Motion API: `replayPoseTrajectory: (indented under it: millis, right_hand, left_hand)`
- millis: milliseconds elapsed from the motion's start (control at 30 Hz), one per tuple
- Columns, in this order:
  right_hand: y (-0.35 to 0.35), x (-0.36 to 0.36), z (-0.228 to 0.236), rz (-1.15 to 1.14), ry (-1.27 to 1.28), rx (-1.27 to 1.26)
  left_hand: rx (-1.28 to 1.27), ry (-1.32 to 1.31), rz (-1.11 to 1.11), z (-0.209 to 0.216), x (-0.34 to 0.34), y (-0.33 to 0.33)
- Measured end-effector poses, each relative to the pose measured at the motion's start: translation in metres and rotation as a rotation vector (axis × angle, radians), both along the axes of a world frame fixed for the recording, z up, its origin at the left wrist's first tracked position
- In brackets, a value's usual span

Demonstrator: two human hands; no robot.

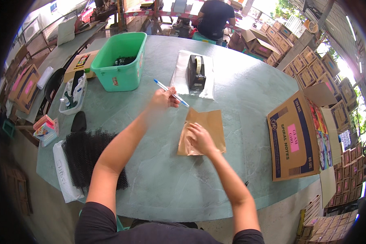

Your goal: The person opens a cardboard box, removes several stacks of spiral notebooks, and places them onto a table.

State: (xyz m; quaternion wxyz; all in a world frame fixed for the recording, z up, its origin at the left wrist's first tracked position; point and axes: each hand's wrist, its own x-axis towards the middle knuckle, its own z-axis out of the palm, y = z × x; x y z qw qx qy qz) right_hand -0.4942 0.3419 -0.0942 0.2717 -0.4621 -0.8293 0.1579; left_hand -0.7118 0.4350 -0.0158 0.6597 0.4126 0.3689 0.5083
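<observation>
A blue and white pen (162,85) is pinched in my left hand (163,99), its lower end pointing toward the upper edge of a brown paper sheet or bag (209,122). Flat on the brown paper rests my right hand (200,137), fingers spread and pressing its lower middle part. The paper looks creased and lies on the green table (158,171). Beyond it, a black tape dispenser (197,73) with a roll of tape stands on a white plastic-wrapped packet (181,79).
Left on the table are a green bin (118,75) with dark contents, a clear tray (74,95) of supplies, and black spiral coils (89,156) beside a white packet (66,175). An open carton (290,138) stands at the right edge. A person (217,20) sits beyond the table.
</observation>
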Motion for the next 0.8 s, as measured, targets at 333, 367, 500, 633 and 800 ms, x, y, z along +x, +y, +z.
replayPoseTrajectory:
  millis: [333, 367, 500, 633, 800]
  right_hand:
    - [0.017, -0.032, -0.057, -0.307, 0.384, -0.046]
    - [0.014, -0.033, -0.053, -0.269, 0.242, 0.047]
    - [0.012, -0.034, -0.049, -0.236, 0.164, 0.06]
    - [0.014, -0.031, -0.054, -0.294, 0.079, 0.04]
    - [0.001, -0.036, -0.054, -0.196, -0.032, 0.105]
  left_hand:
    - [-0.098, 0.354, -0.088, -0.076, 0.027, -0.028]
    - [-0.12, 0.234, -0.059, -0.084, 0.029, -0.032]
    - [-0.148, 0.243, -0.105, -0.093, 0.042, -0.033]
    - [-0.092, 0.524, -0.046, -0.079, 0.061, -0.015]
    - [0.082, -0.23, 0.359, -0.055, 0.002, 0.071]
